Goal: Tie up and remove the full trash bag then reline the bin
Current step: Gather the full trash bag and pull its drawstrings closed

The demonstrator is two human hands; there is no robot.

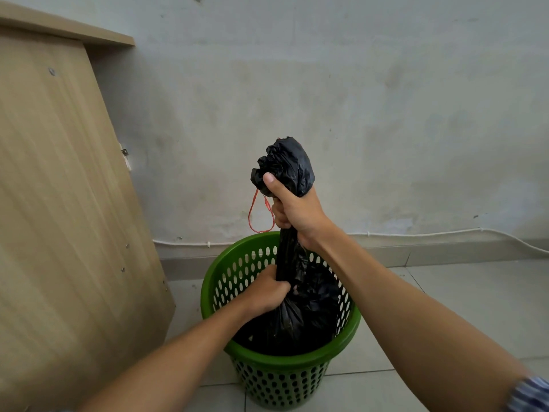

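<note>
The black trash bag (309,307) sits in the green bin (285,364) on the tiled floor (445,307) — my right hand (297,212) grips its gathered neck high up, my left hand (269,291) clutches it lower. A red drawstring (258,212) dangles beside a wooden cabinet (59,203).
</note>
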